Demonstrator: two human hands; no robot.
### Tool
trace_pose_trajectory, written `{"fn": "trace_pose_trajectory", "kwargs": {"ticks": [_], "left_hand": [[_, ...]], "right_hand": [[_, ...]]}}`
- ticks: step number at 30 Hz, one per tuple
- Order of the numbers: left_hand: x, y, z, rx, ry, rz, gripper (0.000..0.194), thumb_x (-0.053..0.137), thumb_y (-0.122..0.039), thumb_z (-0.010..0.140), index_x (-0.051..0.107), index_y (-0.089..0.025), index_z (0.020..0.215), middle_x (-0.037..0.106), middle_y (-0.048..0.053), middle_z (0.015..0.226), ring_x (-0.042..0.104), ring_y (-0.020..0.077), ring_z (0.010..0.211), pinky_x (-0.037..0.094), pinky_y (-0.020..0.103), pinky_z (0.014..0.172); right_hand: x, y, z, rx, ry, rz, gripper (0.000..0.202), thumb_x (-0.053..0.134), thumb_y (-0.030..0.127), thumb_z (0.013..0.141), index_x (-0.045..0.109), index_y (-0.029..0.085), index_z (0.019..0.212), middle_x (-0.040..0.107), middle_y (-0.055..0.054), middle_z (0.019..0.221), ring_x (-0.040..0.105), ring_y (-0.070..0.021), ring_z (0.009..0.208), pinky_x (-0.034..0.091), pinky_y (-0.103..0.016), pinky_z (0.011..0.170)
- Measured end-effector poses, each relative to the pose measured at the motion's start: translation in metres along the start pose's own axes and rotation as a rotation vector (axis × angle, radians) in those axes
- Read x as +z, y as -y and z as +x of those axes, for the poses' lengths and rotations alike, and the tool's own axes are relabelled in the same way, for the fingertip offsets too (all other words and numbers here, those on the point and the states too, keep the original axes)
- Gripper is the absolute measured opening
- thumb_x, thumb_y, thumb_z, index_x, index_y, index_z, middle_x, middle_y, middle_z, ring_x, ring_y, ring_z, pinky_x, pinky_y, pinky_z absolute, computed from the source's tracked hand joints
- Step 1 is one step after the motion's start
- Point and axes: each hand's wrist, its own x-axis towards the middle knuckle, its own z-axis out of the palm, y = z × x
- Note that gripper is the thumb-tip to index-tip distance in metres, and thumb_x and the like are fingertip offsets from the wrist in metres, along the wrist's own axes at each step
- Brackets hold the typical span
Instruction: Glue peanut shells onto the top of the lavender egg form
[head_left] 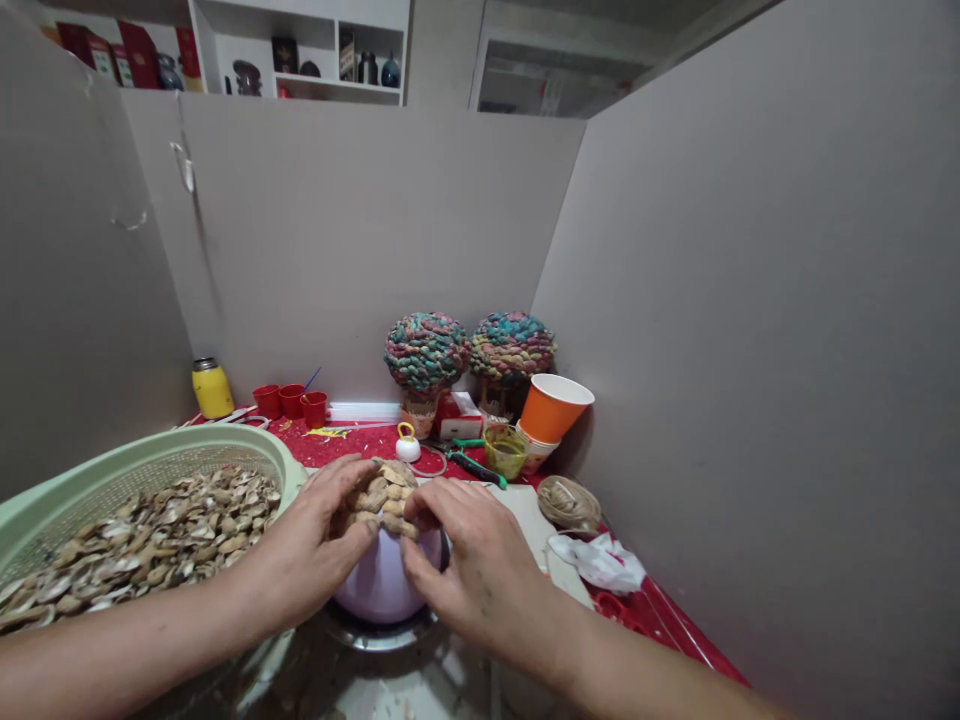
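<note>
A lilac ball (pixel 379 578) sits on a round metal base, its top covered with rows of peanut shells (pixel 390 486). My left hand (pixel 321 535) curves around the ball's left side, fingers on the shells and thumb near the front row. At the right end of that row, my right hand (pixel 469 545) pinches a peanut shell (pixel 401 526) against the ball between thumb and fingers. Left of the ball stands a green colander (pixel 289 462) holding many loose shell halves (pixel 165 530).
Behind are two shell-covered colored balls (pixel 427 352) on cup bases, an orange paper cup (pixel 555 408), a yellow-green bowl (pixel 505 452), green-handled pliers (pixel 480 468), red cups (pixel 315 408) and a yellow bottle (pixel 212 388). Twine (pixel 568 502) lies right. Grey panels (pixel 360 220) enclose the table.
</note>
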Motion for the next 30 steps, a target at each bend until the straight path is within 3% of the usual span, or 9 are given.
{"fn": "trace_pose_trajectory", "kwargs": {"ticks": [14, 30], "left_hand": [[0.003, 0.004, -0.003, 0.068, -0.019, 0.054, 0.034, 0.05, -0.02, 0.083, 0.062, -0.023, 0.114, 0.064, 0.009, 0.123, 0.058, 0.0268, 0.115, 0.044, 0.047, 0.103], [0.005, 0.012, -0.005, 0.058, -0.011, 0.064, 0.042, 0.051, -0.019, 0.083, 0.058, -0.021, 0.124, 0.06, 0.01, 0.131, 0.053, 0.0278, 0.123, 0.037, 0.048, 0.11]], "right_hand": [[0.004, 0.003, 0.001, 0.002, 0.038, -0.008, 0.017, 0.058, 0.011, 0.076, 0.046, 0.023, 0.079, 0.058, 0.001, 0.079, 0.052, -0.0188, 0.075, 0.035, -0.031, 0.07], [0.007, 0.005, -0.005, -0.004, 0.053, -0.043, 0.013, 0.056, 0.011, 0.079, 0.05, 0.022, 0.083, 0.06, 0.0, 0.078, 0.053, -0.0189, 0.073, 0.036, -0.031, 0.068]]}}
